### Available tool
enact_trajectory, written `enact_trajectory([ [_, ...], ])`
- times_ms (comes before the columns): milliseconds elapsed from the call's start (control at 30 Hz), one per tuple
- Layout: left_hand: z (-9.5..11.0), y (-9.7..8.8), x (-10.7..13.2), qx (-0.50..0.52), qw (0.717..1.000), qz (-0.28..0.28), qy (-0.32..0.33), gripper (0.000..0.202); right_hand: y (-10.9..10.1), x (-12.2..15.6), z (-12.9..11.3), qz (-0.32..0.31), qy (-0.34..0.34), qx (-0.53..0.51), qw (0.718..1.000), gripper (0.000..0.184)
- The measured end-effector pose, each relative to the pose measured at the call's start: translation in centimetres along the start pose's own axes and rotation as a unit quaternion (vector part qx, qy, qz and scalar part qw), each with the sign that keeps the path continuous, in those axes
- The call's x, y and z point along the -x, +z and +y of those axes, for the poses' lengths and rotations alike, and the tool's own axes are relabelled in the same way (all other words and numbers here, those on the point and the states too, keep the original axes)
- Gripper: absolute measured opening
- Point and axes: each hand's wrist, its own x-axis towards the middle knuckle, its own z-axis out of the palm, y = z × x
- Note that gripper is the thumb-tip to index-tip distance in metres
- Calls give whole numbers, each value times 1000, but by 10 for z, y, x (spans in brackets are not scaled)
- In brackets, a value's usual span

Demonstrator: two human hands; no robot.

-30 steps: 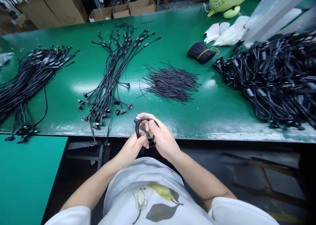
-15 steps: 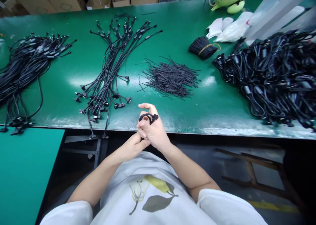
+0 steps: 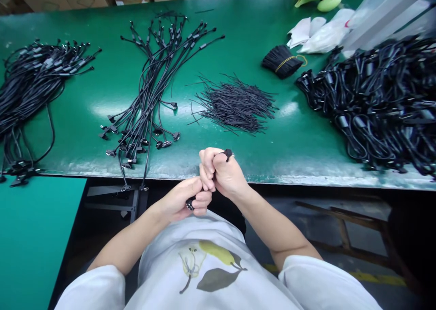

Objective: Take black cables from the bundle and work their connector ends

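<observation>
Both my hands meet just in front of the green table's near edge (image 3: 218, 176). My right hand (image 3: 221, 171) is a closed fist around a coiled black cable; one black connector (image 3: 227, 154) sticks out at the top of the fist. My left hand (image 3: 185, 201) is closed below it, pinching the cable's other end, a small plug (image 3: 189, 205) showing between the fingers. Most of the cable is hidden inside the hands.
On the table lie a fanned bunch of black cables (image 3: 150, 92), a second bunch at far left (image 3: 30, 83), loose black ties (image 3: 236, 103), a banded tie bundle (image 3: 281, 61), a big tangled cable heap at right (image 3: 374, 101), and plastic bags (image 3: 323, 31).
The open cable loop held earlier has been gathered tight into my right fist. My left hand slid down and back toward my body, drawing one end out.
</observation>
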Motion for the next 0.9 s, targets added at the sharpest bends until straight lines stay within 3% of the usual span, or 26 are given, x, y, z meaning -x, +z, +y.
enact_trajectory([
  [167,0,-1,-1,-52,998,-23,-40,45,-9,1,-14,44,48,-25,998,52],
  [267,-5,-1,-2,-44,998,-17,-51,40,-10,-2,-21,82,53,-94,991,56],
  [400,-7,3,-3,-30,998,-24,-52,36,-10,-8,-23,87,39,-133,987,52],
  [500,-1,3,-3,-66,997,4,-39,39,-21,-5,-27,83,-18,-26,996,45],
  [567,6,0,-2,-131,990,58,4,40,-33,4,-35,74,-106,184,974,37],
  [600,10,-1,-1,-172,981,82,26,40,-39,10,-40,56,-151,318,934,33],
  [633,13,-3,0,-211,972,96,40,41,-44,16,-45,23,-187,451,873,31],
  [700,20,-5,1,-257,962,92,21,44,-50,27,-50,-72,-230,652,719,29],
  [767,23,-4,1,-269,960,54,-45,46,-51,35,-48,-164,-258,755,580,32],
  [800,24,-3,2,-293,953,37,-70,46,-51,37,-45,-196,-271,781,528,31],
  [867,24,-3,3,-421,905,26,-55,42,-52,39,-36,-231,-278,808,465,23],
  [900,23,-3,3,-513,858,29,-15,38,-53,40,-31,-240,-267,816,453,21],
])
